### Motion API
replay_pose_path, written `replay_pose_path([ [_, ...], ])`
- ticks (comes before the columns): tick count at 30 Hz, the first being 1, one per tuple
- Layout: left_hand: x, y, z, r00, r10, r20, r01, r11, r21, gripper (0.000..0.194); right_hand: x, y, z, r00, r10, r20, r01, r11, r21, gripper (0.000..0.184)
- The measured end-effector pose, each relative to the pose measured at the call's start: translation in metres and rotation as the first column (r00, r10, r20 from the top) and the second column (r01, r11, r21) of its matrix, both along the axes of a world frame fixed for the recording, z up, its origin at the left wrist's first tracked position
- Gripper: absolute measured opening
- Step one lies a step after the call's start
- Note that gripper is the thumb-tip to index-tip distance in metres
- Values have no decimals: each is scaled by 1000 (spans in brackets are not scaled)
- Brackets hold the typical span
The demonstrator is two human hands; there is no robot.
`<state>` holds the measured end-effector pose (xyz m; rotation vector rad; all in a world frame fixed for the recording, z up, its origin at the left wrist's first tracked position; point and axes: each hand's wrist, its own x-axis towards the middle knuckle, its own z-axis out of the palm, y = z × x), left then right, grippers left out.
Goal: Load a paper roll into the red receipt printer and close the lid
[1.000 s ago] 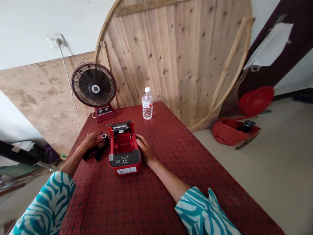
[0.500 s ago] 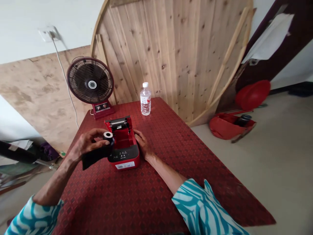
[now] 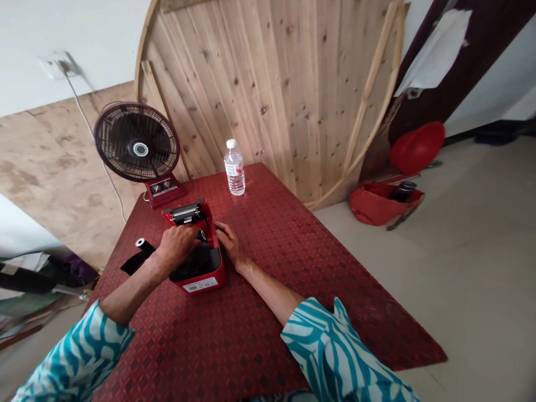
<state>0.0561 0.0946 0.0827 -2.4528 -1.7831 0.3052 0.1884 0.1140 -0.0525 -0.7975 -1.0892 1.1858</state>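
A small red and black printer [image 3: 201,282] stands on the table with its lid [image 3: 186,213] raised. My left hand [image 3: 178,244] reaches into its bay, fingers bent round a black roll [image 3: 202,235] whose pale end shows beside the fingertips; the rest of that roll is hidden. Against the printer's right wall, my right hand [image 3: 229,245] steadies the body with curled fingers. To the left of the printer lies another black roll [image 3: 144,245] with a white core, a loose black strip trailing from it, partly behind my left forearm.
A dark red fan [image 3: 140,149] and a clear water bottle [image 3: 235,170] stand at the back of the patterned red table [image 3: 259,357]. Behind them leans a round wooden board [image 3: 268,84]. On the floor at right sit a red bag [image 3: 368,206] and a red round object [image 3: 419,146].
My left hand has let go of the black roll with its strip, leaving it left of the printer, and moved into the printer's bay. My right hand stays at the printer's side. The view has shifted.
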Motion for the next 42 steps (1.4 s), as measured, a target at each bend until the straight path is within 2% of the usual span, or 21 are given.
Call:
replay_pose_path([
  [3, 3, 10, -9, 999, -34, -3, 34, 997, -63, 27, 1, -1, 2, 1000, -4, 16, 4, 1000, 1, 35],
  [6, -1, 24, -16, 993, -100, 59, 107, 985, -133, 22, 2, -2, 3, 999, -4, 38, 4, 1000, 1, 33],
  [10, -16, 32, -13, 968, -182, 173, 214, 958, -191, 20, 2, -2, 2, 1000, 9, 20, -9, 1000, -9, 36],
  [12, -29, 22, -7, 937, -189, 294, 233, 965, -122, 25, 1, -1, 0, 1000, 20, 16, -20, 1000, -10, 36],
  [15, -49, -8, -2, 820, -187, 541, 202, 979, 33, 35, 1, -1, -2, 1000, 25, 12, -25, 1000, -9, 35],
  [17, -60, -29, -3, 765, -202, 612, 199, 977, 73, 37, 1, 0, -3, 1000, 18, 8, -18, 1000, -6, 34],
  [21, -65, -52, -15, 737, -337, 585, 267, 942, 205, 36, 1, 1, -5, 1000, 10, 21, -10, 1000, 11, 34],
  [25, -60, -52, -27, 724, -446, 526, 290, 889, 355, 27, 1, 1, -6, 1000, 14, 19, -15, 1000, 19, 35],
  [32, -53, -64, -34, 700, -582, 415, 345, 783, 517, 12, 0, 1, -3, 1000, -2, 2, 2, 1000, 17, 34],
  [42, -57, -78, -51, 682, -626, 379, 326, 724, 609, 17, 3, -2, -2, 998, -24, 52, 25, 999, -27, 39],
])
